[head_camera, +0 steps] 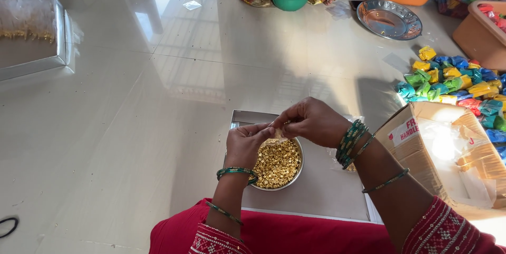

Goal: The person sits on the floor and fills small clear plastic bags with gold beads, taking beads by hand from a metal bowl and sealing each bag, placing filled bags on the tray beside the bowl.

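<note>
Hands [279, 135] pinching clear pouch [275, 137], round steel bowl [297, 176], gold beads [276, 163]

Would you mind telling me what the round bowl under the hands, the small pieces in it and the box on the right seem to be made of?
The round bowl looks like polished steel: a thin silvery rim that reflects light. The small pieces look like gold-coloured metal or metallised plastic, shiny and bright; which one is unclear. The box looks like plain brown corrugated cardboard, matt, with bent flaps.

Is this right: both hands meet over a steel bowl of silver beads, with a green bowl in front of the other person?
Not quite: the head view shows gold beads in the steel bowl, not silver. The left hand and right hand do meet above it, and the green bowl sits before the other person.
</note>
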